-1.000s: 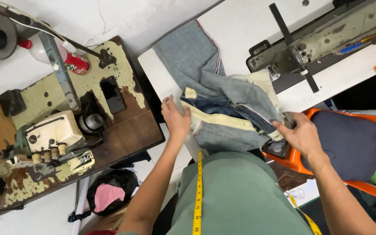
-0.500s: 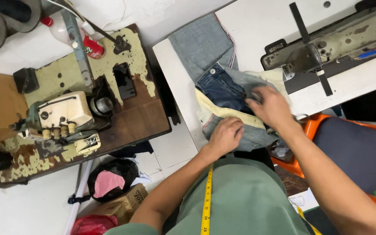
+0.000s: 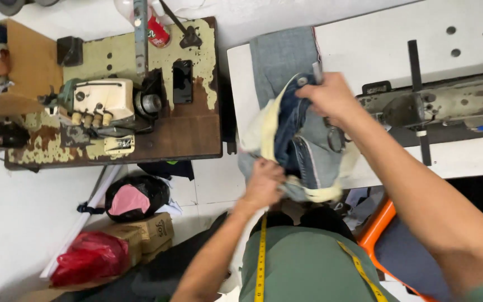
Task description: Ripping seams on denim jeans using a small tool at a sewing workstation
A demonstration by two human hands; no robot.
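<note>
A bunched pair of blue jeans (image 3: pixel 303 145) with pale yellowish pocket lining lies at the near left corner of the white sewing table (image 3: pixel 375 50). My right hand (image 3: pixel 331 96) grips the upper part of the jeans near the waistband. My left hand (image 3: pixel 264 182) holds the lower edge of the same bundle, by the table's front edge. A flat grey-blue denim piece (image 3: pixel 280 56) lies under and beyond the bundle. A yellow measuring tape (image 3: pixel 262 257) hangs down my green shirt.
A grey industrial sewing machine (image 3: pixel 443 103) stands on the white table at the right. To the left is a worn wooden table (image 3: pixel 191 134) with an old cream overlock machine (image 3: pixel 104 100). On the floor sit a black bag (image 3: pixel 138 196), a red bag (image 3: pixel 90 257) and a cardboard box (image 3: pixel 152 229). An orange chair (image 3: pixel 378 229) is at my right.
My view has shifted right. My right hand moved up and lifted the jeans' upper part; my left hand slid down to the bundle's lower edge. The jeans are more bunched and raised.
</note>
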